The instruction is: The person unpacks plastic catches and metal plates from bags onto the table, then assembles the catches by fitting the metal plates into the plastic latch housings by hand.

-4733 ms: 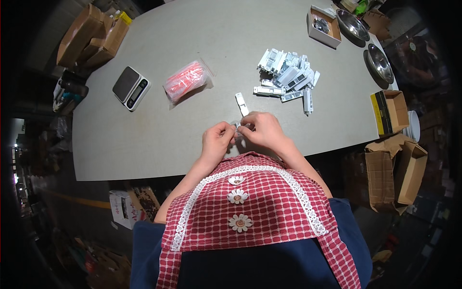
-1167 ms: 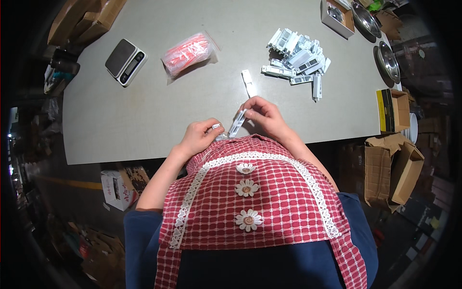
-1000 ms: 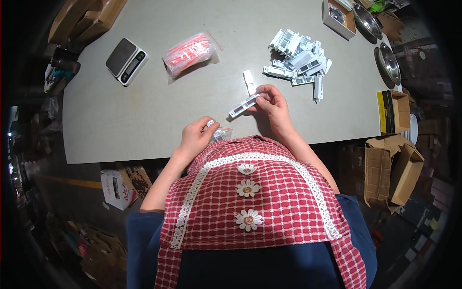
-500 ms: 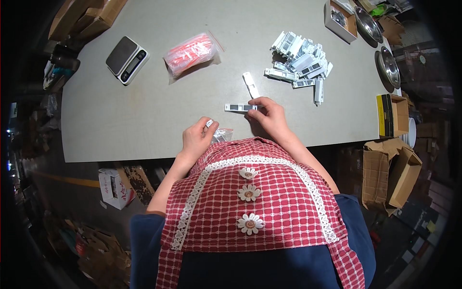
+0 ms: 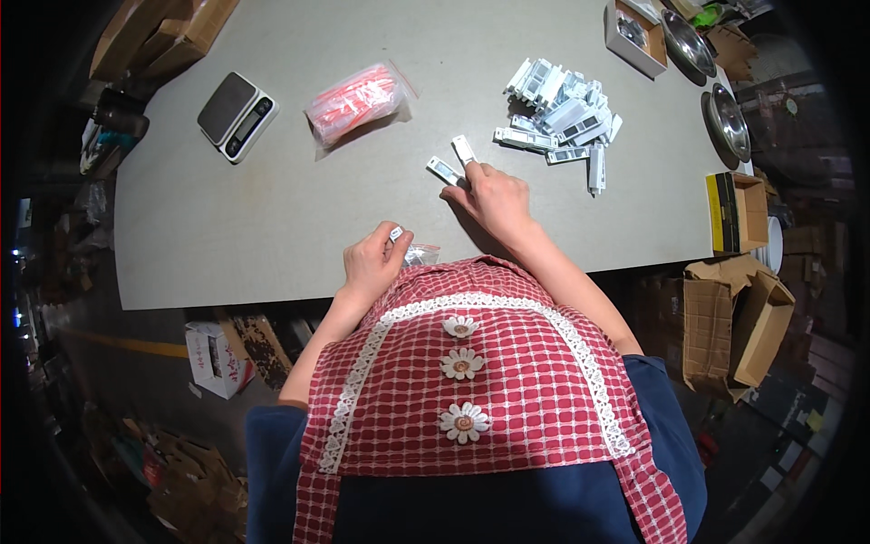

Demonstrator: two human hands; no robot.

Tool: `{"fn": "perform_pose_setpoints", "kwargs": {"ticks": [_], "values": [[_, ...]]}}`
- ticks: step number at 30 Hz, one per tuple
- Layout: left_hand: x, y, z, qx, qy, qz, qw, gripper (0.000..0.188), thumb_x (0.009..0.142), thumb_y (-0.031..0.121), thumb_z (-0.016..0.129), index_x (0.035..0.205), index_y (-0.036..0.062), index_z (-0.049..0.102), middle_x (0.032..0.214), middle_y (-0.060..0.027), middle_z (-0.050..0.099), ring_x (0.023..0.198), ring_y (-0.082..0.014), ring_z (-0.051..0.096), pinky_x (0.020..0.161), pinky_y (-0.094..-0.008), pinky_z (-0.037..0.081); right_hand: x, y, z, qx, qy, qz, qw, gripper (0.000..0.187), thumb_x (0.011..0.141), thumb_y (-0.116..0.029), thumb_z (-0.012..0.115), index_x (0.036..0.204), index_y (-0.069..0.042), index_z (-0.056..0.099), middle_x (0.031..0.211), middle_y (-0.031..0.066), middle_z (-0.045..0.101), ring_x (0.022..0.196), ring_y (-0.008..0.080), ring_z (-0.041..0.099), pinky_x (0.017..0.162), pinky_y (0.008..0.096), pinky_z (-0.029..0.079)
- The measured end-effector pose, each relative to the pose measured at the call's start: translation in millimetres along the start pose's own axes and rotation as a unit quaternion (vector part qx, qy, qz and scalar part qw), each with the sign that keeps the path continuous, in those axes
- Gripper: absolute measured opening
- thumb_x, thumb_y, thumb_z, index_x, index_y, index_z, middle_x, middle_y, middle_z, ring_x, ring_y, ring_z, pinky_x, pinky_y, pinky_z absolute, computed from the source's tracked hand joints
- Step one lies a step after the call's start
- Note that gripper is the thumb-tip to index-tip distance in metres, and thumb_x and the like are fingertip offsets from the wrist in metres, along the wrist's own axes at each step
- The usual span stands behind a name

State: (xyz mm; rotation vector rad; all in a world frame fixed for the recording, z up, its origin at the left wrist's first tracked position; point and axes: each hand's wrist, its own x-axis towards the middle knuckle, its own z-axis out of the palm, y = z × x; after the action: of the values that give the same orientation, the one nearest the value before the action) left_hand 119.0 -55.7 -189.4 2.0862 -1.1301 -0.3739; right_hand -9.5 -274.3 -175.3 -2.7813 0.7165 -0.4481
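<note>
My left hand (image 5: 370, 261) is closed near the table's front edge, with the end of a small white plastic piece (image 5: 396, 234) showing between thumb and fingers. Right beside it, a clear zip bag (image 5: 423, 255) with a red seal line is partly covered by the apron; whether the hand also grips the bag is hidden. Farther out, my right hand (image 5: 497, 201) has thumb and fingers closed around the near end of a white strip-shaped plastic part (image 5: 443, 169) with grey windows. A second white strip (image 5: 463, 148) lies at its fingertips, its near end covered.
A heap of similar white parts (image 5: 566, 109) lies to the right. Farther left are a bag of red-edged plastic bags (image 5: 358, 102) and a digital scale (image 5: 237, 116). Along the right edge stand an open box (image 5: 634, 41), metal bowls (image 5: 728, 124) and a yellow-black carton (image 5: 725, 213).
My right hand has moved away from me with the strip, which has turned from level to slanting and now lies beside the other strip. The left hand has stayed nearly still.
</note>
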Motion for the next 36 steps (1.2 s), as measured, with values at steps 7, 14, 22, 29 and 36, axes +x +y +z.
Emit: {"fn": "perform_pose_setpoints", "kwargs": {"ticks": [7, 14, 22, 29, 36], "values": [[-3, -3, 5, -0.005, 0.027, 0.013, 1.000, 0.023, 0.097, 0.031, 0.069, 0.094, 0.0088, 0.068, 0.056, -0.0066, 0.059, 0.049, -0.0235, 0.061, 0.048, -0.0354, 0.045, -1, 20, -17, 0.060, 0.092, -0.114, 0.987, 0.038, 0.084, -0.028, 0.077, 0.111, -0.005, 0.063, 0.110, 0.0126, 0.064, 0.106, 0.0321, 0.063, 0.096, 0.0458, 0.047], [-2, -5, 7, 0.000, 0.031, 0.028, 0.999, 0.021, 0.096, 0.030, 0.069, 0.095, 0.0096, 0.068, 0.057, -0.0056, 0.059, 0.049, -0.0219, 0.060, 0.048, -0.0348, 0.044, -12, 40, -3, 0.186, 0.036, -0.107, 0.976, 0.061, 0.082, -0.023, 0.078, 0.134, -0.002, 0.057, 0.133, 0.0183, 0.056, 0.122, 0.0386, 0.054, 0.105, 0.0463, 0.042], [11, 5, 2, 0.024, -0.027, 0.010, 0.999, 0.017, 0.098, 0.027, 0.069, 0.102, 0.0108, 0.069, 0.061, -0.0042, 0.058, 0.051, -0.0157, 0.057, 0.050, -0.0314, 0.042, -20, 43, 15, 0.198, 0.073, -0.095, 0.973, 0.052, 0.082, -0.021, 0.078, 0.128, -0.003, 0.062, 0.127, 0.0158, 0.061, 0.115, 0.0365, 0.059, 0.099, 0.0451, 0.045], [15, 0, 9, 0.044, 0.015, 0.071, 0.996, 0.014, 0.096, 0.024, 0.070, 0.100, 0.0109, 0.068, 0.059, -0.0031, 0.057, 0.050, -0.0167, 0.058, 0.049, -0.0321, 0.043, -2, 23, 1, 0.173, 0.067, -0.094, 0.978, 0.056, 0.085, -0.027, 0.075, 0.131, 0.001, 0.059, 0.134, 0.0192, 0.058, 0.120, 0.0370, 0.057, 0.101, 0.0453, 0.044], [15, 4, 6, 0.049, 0.007, 0.072, 0.996, 0.017, 0.095, 0.029, 0.070, 0.100, 0.0132, 0.066, 0.065, -0.0049, 0.067, 0.056, -0.0214, 0.069, 0.049, -0.0340, 0.049, 14, 23, 32, 0.051, 0.005, -0.145, 0.988, 0.053, 0.102, -0.025, 0.055, 0.146, 0.003, 0.048, 0.156, 0.0200, 0.043, 0.145, 0.0381, 0.040, 0.122, 0.0498, 0.028]]}}
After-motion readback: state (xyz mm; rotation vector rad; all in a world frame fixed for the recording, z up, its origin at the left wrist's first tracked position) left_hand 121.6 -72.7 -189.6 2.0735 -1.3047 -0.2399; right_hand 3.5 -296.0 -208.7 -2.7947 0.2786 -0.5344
